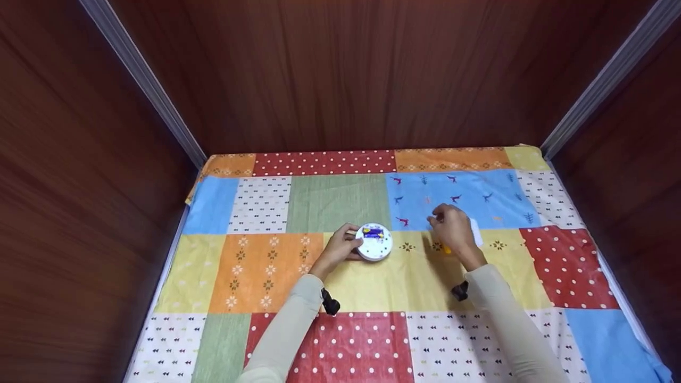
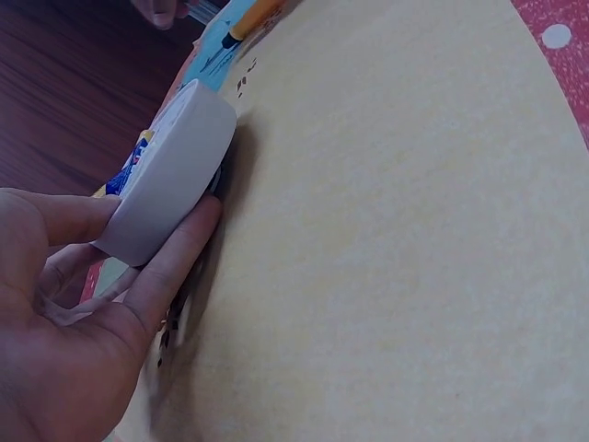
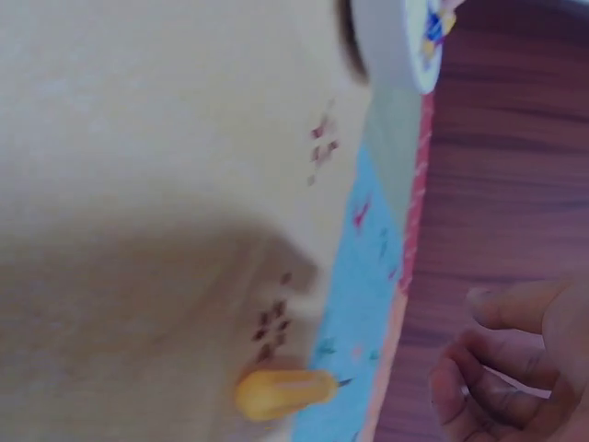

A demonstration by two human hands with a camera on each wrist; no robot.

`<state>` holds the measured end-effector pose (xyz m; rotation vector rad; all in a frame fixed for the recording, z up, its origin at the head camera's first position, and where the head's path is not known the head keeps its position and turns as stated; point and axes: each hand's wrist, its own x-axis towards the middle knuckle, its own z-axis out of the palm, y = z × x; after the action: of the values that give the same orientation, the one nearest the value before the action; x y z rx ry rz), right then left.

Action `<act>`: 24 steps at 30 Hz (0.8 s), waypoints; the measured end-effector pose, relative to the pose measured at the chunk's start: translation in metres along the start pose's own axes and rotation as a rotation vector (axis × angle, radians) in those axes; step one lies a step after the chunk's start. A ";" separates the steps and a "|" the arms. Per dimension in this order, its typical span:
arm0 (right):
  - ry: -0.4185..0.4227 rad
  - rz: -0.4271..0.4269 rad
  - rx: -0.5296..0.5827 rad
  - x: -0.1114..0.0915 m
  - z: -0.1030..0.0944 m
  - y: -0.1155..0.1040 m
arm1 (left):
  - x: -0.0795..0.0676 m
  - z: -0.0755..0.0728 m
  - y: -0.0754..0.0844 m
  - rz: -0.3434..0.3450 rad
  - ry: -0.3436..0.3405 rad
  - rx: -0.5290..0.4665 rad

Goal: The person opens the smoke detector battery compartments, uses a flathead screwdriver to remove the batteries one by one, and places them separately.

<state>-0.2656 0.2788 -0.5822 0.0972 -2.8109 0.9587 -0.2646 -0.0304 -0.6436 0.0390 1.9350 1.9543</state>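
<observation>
My left hand [image 1: 340, 246] grips a round white battery-powered device [image 1: 375, 249] by its left edge. Thumb and fingers pinch its thick rim in the left wrist view, where it stands tilted close over the cloth. Two purple-and-yellow batteries [image 1: 373, 233] show in a slot on its upward face. To the right, my right hand [image 1: 453, 230] is raised over the cloth with fingers loosely bent and nothing between them. Below it lies a small screwdriver [image 3: 285, 393] with a yellow handle and thin dark tip, mostly hidden in the head view.
A white flat piece [image 1: 476, 232] lies just right of my right hand, partly covered by it. The table wears a patchwork cloth [image 1: 340, 202]. Brown wood-grain panels [image 1: 340, 74] with metal corner strips rise at the back and both sides.
</observation>
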 end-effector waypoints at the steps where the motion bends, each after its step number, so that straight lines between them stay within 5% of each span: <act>1: 0.001 -0.020 0.003 0.001 0.000 -0.004 | 0.000 0.000 0.000 0.000 -0.003 0.001; 13: 0.011 -0.190 0.012 0.007 0.006 -0.050 | 0.000 0.004 0.000 -0.003 -0.019 -0.010; 24: -0.044 -0.301 -0.009 0.008 0.020 -0.068 | 0.001 0.005 0.000 0.002 -0.018 0.001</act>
<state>-0.2679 0.2120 -0.5556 0.5295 -2.7309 0.8816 -0.2638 -0.0250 -0.6434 0.0585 1.9249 1.9479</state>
